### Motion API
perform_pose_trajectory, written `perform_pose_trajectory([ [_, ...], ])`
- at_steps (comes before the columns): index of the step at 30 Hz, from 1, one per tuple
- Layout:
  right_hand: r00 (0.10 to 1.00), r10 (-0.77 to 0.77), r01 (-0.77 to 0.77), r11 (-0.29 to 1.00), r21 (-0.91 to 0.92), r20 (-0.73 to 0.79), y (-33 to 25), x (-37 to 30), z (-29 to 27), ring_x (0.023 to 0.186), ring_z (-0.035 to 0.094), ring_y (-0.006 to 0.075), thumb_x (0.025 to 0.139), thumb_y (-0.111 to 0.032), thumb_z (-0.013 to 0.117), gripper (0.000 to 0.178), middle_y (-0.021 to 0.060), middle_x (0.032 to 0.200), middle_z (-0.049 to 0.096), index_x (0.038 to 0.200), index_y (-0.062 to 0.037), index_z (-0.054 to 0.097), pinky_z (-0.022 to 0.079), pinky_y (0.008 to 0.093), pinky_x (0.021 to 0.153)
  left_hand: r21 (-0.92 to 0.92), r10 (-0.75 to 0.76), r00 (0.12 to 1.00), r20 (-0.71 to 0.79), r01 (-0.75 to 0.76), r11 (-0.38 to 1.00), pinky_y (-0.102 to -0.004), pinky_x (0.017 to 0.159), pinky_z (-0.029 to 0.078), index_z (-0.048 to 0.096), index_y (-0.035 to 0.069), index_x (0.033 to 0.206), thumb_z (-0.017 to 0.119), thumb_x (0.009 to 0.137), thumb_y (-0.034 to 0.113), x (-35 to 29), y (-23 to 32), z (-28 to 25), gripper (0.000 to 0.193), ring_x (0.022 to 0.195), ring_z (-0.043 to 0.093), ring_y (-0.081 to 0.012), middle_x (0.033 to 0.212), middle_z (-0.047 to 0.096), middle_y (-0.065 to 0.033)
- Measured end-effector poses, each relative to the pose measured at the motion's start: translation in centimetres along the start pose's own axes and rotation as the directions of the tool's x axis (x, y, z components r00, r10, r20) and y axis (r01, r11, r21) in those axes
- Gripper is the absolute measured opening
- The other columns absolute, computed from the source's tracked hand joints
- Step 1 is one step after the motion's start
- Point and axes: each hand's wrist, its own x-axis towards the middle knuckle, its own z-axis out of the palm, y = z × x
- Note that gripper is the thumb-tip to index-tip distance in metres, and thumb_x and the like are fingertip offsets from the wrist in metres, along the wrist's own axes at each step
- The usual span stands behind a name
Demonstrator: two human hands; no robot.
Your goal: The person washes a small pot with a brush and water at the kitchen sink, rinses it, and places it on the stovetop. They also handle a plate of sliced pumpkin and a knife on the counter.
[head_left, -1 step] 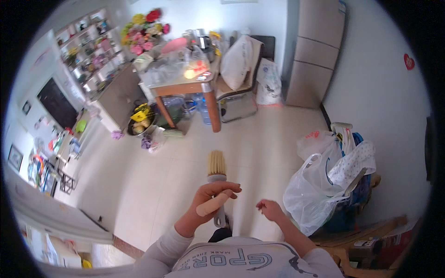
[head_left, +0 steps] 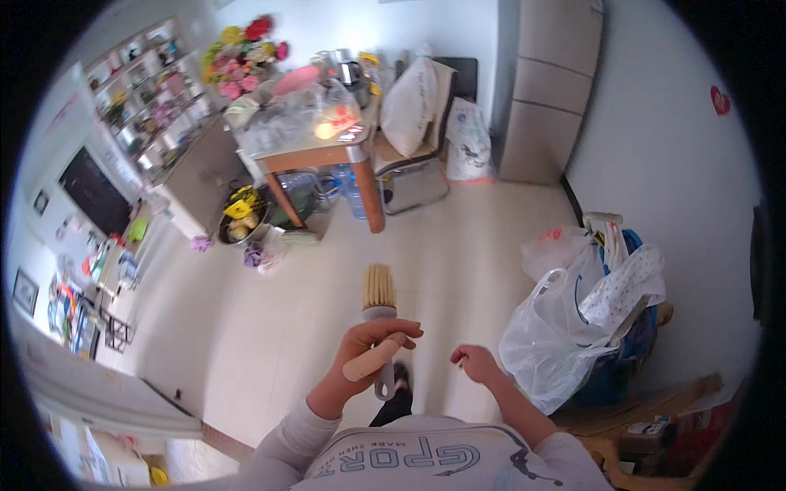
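Observation:
My left hand point(head_left: 360, 348) is closed around a brush point(head_left: 379, 288) with pale bristles and a grey handle. The bristles point away from me over the floor. The handle's rounded end point(head_left: 385, 388), with a hole in it, shows below my fingers. Across the same hand, by the thumb, lies a pale peach cylinder-like thing point(head_left: 370, 362); what it is, I cannot tell. To the right, apart from the brush, my right hand point(head_left: 477, 362) hangs with curled fingers and nothing visible in it. It is nearest to a white plastic bag point(head_left: 540, 340).
Ahead stands a cluttered table point(head_left: 315, 157) beside a chair point(head_left: 409, 151) holding a white sack. A fridge point(head_left: 544, 106) is at the back right. Pale tile floor point(head_left: 319, 286) lies before me. Cardboard point(head_left: 655, 403) lies at the lower right. Left of the table sits a basin point(head_left: 239, 225).
The view has shifted slightly, with the room sliding left and up. A dark shoe and trouser leg now show more below the brush. Both hands keep their pose.

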Motion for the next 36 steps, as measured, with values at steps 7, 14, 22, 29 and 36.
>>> perform_pose_trajectory([
  [7,0.948,0.313,-0.298,0.935,-0.192,0.053,7.9,7.8,-1.7,0.080,0.070,0.0348,0.076,-0.014,0.064,0.011,0.0131,0.081,0.073,0.079,-0.0115,0.075,0.055,0.0465,0.074,0.021,-0.029,0.986,0.164,0.026,0.999,-0.0362,0.098,0.050,0.069,-0.007,0.124,0.058,0.094,0.015,18.9,-2.4,-5.5,0.038,0.105,0.065,-0.0219,0.118,0.072,-0.0150],
  [14,0.663,0.665,-0.654,0.738,0.165,-0.344,9.0,4.7,-3.8,0.083,0.072,0.0292,0.083,-0.014,0.061,0.015,0.0119,0.087,0.075,0.090,-0.0097,0.074,0.056,0.0421,0.076,0.065,-0.065,0.882,0.467,0.039,0.997,-0.0374,0.099,0.050,0.068,-0.006,0.127,0.057,0.095,0.016,36.7,-2.5,-2.5,0.039,0.104,0.065,-0.0226,0.117,0.072,-0.0165],
  [22,-0.073,0.459,-0.638,0.661,0.395,-0.886,11.5,3.6,-13.0,0.084,0.070,0.0334,0.087,-0.005,0.064,0.025,0.0126,0.108,0.071,0.111,-0.0099,0.068,0.056,0.0430,0.079,0.072,-0.102,0.729,0.677,0.072,0.995,-0.0379,0.097,0.052,0.068,-0.004,0.127,0.057,0.098,0.015,46.1,-3.6,0.9,0.036,0.105,0.066,-0.0228,0.118,0.073,-0.0164],
  [29,-0.659,0.209,-0.505,0.588,0.631,-0.722,10.6,-2.5,-14.6,0.084,0.064,0.0224,0.092,-0.018,0.073,0.022,0.0067,0.093,0.065,0.105,-0.0043,0.062,0.053,0.0369,0.081,0.100,-0.114,0.661,0.741,0.059,0.993,-0.0370,0.096,0.052,0.068,-0.003,0.126,0.053,0.102,0.009,50.0,-4.1,1.4,0.031,0.104,0.066,-0.0211,0.118,0.072,-0.0165],
  [36,-0.631,0.337,-0.393,0.637,0.663,-0.699,15.8,-9.8,-18.5,0.082,0.065,0.0208,0.096,-0.036,0.071,0.035,0.0104,0.082,0.069,0.093,-0.0017,0.069,0.051,0.0365,0.074,0.122,-0.122,0.529,0.840,0.036,0.992,-0.0365,0.096,0.052,0.067,-0.003,0.127,0.052,0.104,0.009,52.0,-4.0,0.5,0.031,0.104,0.067,-0.0209,0.118,0.072,-0.0156],
])
